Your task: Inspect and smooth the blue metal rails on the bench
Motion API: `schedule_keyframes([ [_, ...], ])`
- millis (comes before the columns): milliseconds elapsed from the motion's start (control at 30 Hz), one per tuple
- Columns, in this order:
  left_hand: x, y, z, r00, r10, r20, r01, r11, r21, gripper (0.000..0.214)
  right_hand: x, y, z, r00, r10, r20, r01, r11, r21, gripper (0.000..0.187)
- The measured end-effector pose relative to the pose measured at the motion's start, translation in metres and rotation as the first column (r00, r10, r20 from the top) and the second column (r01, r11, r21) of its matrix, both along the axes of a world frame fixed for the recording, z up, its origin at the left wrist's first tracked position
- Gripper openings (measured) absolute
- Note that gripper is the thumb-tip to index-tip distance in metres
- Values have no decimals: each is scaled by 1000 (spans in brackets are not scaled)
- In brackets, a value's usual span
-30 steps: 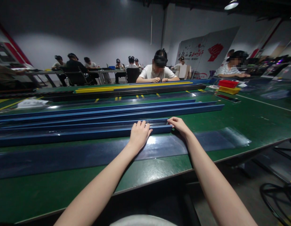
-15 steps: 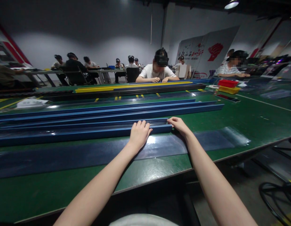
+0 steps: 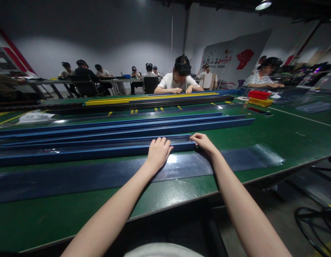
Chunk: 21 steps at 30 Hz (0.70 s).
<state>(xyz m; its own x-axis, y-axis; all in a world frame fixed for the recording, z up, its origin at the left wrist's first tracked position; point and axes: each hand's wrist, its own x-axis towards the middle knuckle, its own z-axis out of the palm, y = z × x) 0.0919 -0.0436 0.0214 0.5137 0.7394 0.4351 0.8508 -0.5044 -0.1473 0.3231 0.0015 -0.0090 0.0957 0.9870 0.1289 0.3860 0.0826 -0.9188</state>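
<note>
The person's two hands are at the near right part of a long blue channel [image 3: 101, 152], which lies lengthwise on the green table [image 3: 288, 137], its open side up and its right end just short of the right hand's wrist. The left hand [image 3: 159, 151] lies palm down over the channel's near wall, fingers bent over the rim toward the inside and thumb a little apart on the right; how firmly it grips the wall cannot be told. The right hand [image 3: 204, 142] is at the channel's right end, thumb and forefinger nearly together at the opening; whatever may be between the tips is too small to make out. Clear film shines inside the channel. On the near side, a wide clear plastic strip [image 3: 87, 181] lies flat along the table, passing under both forearms and reaching well past the channel's end on the right. Beyond the channel lie further blue channels [image 3: 208, 125], roughly parallel to it, then yellow strips [image 3: 152, 98] beside black strips [image 3: 181, 101]. To the right, a red tray [image 3: 259, 95] sits on a yellow tray [image 3: 260, 102], with a dark phone [image 3: 259, 111] nearby. Across the table, a co-worker [image 3: 168, 81] in a white shirt bends over the work, both hands lowered.
</note>
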Motion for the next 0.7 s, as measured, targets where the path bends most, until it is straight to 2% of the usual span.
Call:
schedule_keyframes([
  [533,1,0,1,1000,0,-13,0,1000,-16,23,1,-1,0,999,-12,30,13,1000,-17,25],
  [700,1,0,1,1000,0,-20,-1,1000,-8,24,1,-1,-1,996,-30,84,31,999,-7,28],
])
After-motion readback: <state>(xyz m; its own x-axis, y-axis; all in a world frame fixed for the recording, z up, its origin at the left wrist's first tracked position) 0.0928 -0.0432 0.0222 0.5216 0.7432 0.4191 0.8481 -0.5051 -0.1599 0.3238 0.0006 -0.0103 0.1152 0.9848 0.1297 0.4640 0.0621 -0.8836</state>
